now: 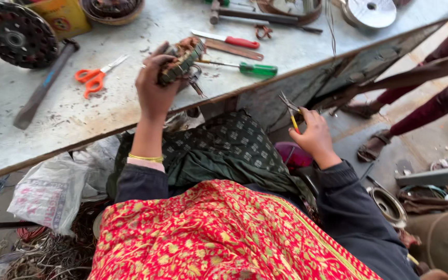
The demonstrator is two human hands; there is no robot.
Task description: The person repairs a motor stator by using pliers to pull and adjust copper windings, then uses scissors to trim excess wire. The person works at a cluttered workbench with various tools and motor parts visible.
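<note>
Low in the middle of the frame, the right hand (315, 136) grips small yellow pliers (291, 111). Higher up, left of centre, the left hand (154, 85) squeezes a wound motor coil (182, 59) at the table (130, 111) edge. The sharp tips could poke fingers, or the coil might slip and fall.

Two screwdrivers (250, 68) (227, 39), two hammers (42, 85) (250, 14), one pair of orange scissors (95, 77), one wound motor core (182, 59).
</note>
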